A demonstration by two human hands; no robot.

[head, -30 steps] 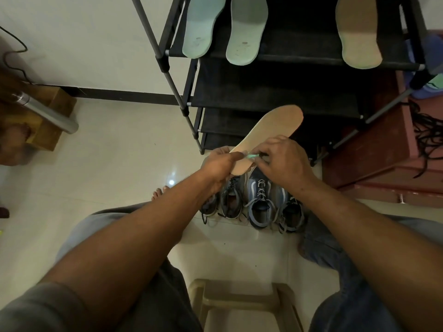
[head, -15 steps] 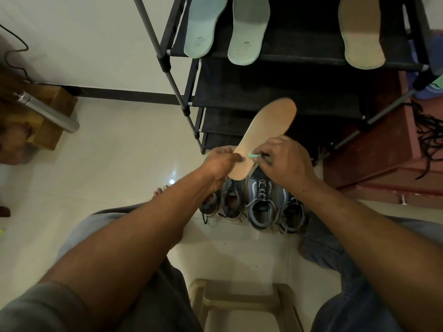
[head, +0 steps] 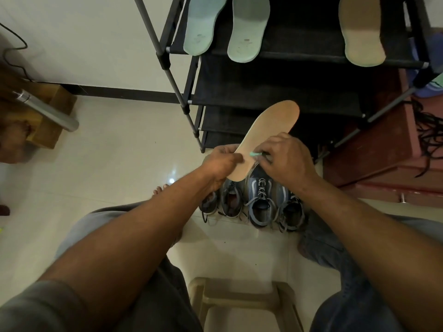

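Observation:
A tan insole point(head: 271, 130) is held up in front of the black shoe rack point(head: 275, 97), its toe end pointing up and right. My left hand point(head: 221, 164) grips the insole's heel end, thumb on its face. My right hand point(head: 287, 159) pinches a small mint-green tool point(head: 254, 154) whose tip touches the insole near the heel. Below the hands, several blue-grey laced sneakers point(head: 260, 202) stand side by side on the floor.
Two mint-green insoles point(head: 225, 27) and another tan insole point(head: 362, 32) lie on the rack's top shelf. A beige plastic stool point(head: 242, 300) stands between my knees. A wooden block with a metal tube point(head: 45, 109) sits left; a reddish cabinet point(head: 383, 154) stands right.
The insole tilted a little more upright. The hands stayed at the heel end with the green tool against it.

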